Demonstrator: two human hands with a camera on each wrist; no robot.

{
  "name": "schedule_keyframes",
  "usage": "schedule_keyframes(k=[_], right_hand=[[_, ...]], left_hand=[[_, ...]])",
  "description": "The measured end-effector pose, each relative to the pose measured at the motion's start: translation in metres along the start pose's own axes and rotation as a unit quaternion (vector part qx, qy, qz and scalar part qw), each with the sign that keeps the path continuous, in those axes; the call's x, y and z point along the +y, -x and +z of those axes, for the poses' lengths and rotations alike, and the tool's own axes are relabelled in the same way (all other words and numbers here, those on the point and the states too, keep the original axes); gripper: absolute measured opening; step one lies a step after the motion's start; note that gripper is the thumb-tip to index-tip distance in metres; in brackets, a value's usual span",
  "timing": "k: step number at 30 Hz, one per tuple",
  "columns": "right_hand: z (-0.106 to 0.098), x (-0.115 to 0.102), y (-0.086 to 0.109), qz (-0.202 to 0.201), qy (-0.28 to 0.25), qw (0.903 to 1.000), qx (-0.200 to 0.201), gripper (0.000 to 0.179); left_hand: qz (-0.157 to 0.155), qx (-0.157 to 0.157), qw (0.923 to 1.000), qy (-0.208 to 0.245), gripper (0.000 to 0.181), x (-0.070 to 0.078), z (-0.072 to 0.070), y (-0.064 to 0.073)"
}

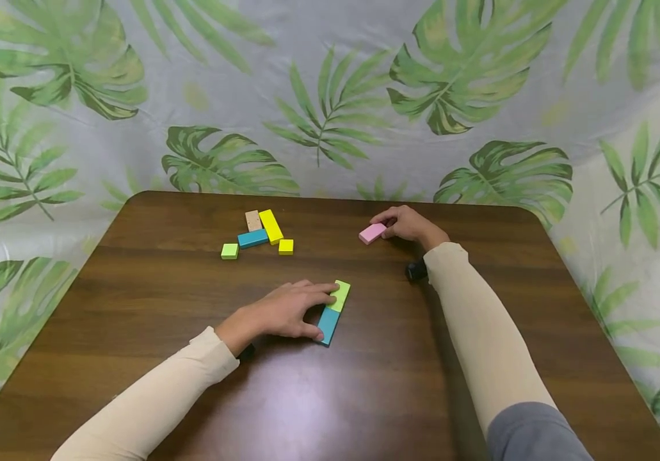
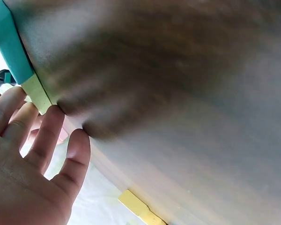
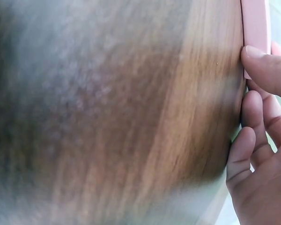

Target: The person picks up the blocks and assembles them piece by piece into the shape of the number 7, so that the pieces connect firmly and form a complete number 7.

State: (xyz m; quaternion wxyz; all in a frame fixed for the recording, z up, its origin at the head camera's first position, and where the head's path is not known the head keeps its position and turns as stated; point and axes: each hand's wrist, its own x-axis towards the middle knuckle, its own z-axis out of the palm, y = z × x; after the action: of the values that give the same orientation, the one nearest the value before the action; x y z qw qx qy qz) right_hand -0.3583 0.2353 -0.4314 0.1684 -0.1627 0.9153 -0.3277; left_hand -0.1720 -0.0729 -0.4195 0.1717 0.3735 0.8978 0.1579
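Left pale sleeve (image 1: 151, 397): left of the long yellow block (image 1: 271, 226), on the person's side.

Small lime block (image 1: 229, 251): left of the long yellow block and slightly nearer the person, standing apart.

Wooden block (image 1: 253, 221): plain tan, at the long yellow block's left side, toward its far end.

Blue block (image 1: 253, 239): lying crosswise, right end at the long yellow block's left side, toward its near end.

Small yellow block (image 1: 286, 246): just beside the long yellow block's near end, to the right; contact uncertain.

Left hand (image 1: 289, 309): nearer the person than the long yellow block; loosely spread, not clenched, fingertips resting on the longer lime block (image 1: 341, 296), thumb touching the teal block (image 1: 331, 323).

Teal block and longer lime block: flat, end to end and touching, right of the long yellow block and nearer the person; lime end farther out.

Pink block (image 1: 372, 233): well to the right of the long yellow block.

Right hand (image 1: 410, 226): farther right of the long yellow block, pinching the pink block's right end between thumb and fingers.

Black wrist device (image 1: 416, 271) and right pale sleeve (image 1: 485, 333): right of the long yellow block, on the person's side.
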Motion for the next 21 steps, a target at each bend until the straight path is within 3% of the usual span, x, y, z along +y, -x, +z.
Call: schedule_keyframes(k=[15,21], right_hand=[[0.003,-0.01,-0.002,-0.019,0.018,0.9993,-0.027,0.042],[0.007,-0.015,-0.003,-0.046,0.048,0.9969,-0.043,0.04]], left_hand=[[-0.003,-0.001,1.0,0.004,0.069,-0.001,0.0,0.002],[-0.001,-0.001,1.0,0.006,0.069,-0.002,0.0,0.001]])
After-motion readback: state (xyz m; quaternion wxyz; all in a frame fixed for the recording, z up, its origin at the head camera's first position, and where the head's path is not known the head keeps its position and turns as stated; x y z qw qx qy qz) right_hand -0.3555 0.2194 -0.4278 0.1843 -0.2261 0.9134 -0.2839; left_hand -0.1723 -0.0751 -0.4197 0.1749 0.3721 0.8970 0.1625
